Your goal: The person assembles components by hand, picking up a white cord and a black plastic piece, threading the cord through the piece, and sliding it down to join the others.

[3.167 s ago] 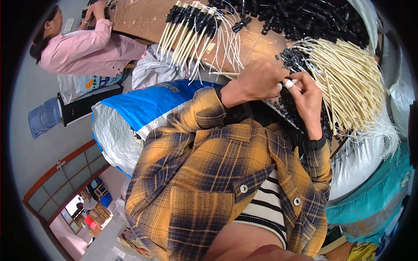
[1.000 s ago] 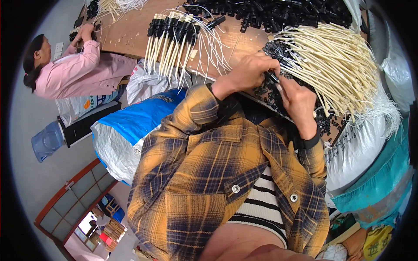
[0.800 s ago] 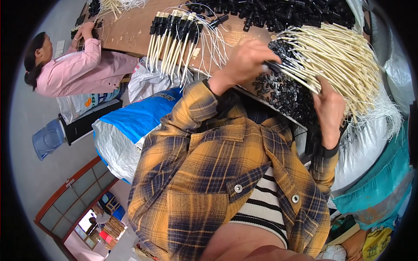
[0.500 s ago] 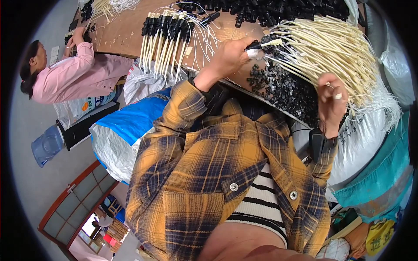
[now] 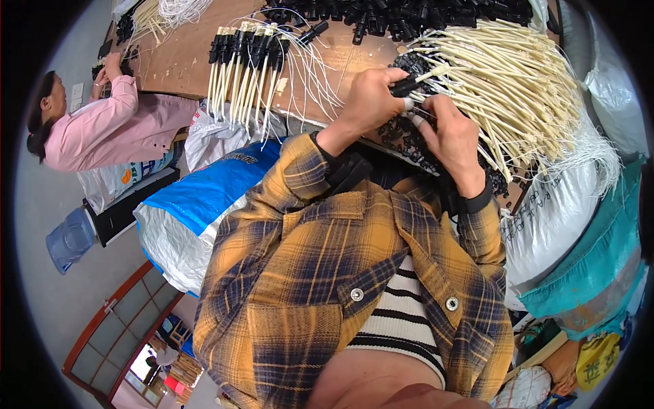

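Note:
Above the table's front edge, my left hand grips a black plastic fitting between thumb and fingers. A pale cream end points out of the fitting to the right. My right hand is close beside it, thumb and forefinger pinched near my left thumb. Whatever it pinches is too small to make out. Under both hands lies a spread of small black parts. Just right of them is a large heap of cream sleeved rods, with white wires trailing off its near right side.
Black fittings are piled at the back of the brown table. A row of assembled cream-and-black pieces lies to the left. Sacks, one blue and white, crowd the front edge. A person in pink works at far left.
My right hand has come left from beside the cream heap to meet my left hand, its fingers now pinched. My left hand still holds the black fitting.

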The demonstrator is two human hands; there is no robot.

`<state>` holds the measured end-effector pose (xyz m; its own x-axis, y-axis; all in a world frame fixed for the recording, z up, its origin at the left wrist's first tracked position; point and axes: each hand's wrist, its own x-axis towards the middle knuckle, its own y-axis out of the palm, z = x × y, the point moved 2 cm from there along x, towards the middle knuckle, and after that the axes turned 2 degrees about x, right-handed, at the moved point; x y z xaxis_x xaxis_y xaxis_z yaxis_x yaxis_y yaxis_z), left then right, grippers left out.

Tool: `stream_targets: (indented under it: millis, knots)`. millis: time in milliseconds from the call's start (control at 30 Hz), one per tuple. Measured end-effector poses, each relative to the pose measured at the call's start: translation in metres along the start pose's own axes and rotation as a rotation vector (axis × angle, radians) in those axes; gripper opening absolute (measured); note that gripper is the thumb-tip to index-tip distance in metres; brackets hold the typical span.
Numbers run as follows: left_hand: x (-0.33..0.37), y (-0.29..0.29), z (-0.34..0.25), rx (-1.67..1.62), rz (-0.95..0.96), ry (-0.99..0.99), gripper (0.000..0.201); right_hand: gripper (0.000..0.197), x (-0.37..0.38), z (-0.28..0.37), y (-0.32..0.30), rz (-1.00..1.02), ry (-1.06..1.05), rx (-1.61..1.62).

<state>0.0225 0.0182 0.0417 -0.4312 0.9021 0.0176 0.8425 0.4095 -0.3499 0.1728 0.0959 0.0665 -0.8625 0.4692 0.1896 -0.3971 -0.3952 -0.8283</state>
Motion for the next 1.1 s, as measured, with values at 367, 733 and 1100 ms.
stream_targets:
  millis: [367, 733, 1100]
  knots:
    - [-0.010, -0.002, 0.004, 0.470, -0.009, 0.330, 0.033, 0.017, -0.003, -0.004, -0.008, -0.194, -0.039, 0.016]
    - [-0.016, 0.014, -0.016, 0.459, 0.165, 0.301, 0.040, 0.016, -0.016, -0.006, -0.005, -0.135, 0.056, 0.220]
    - [-0.014, 0.013, -0.024, 0.227, 0.073, 0.494, 0.028, 0.010, -0.031, -0.001, -0.008, -0.142, 0.068, 0.095]
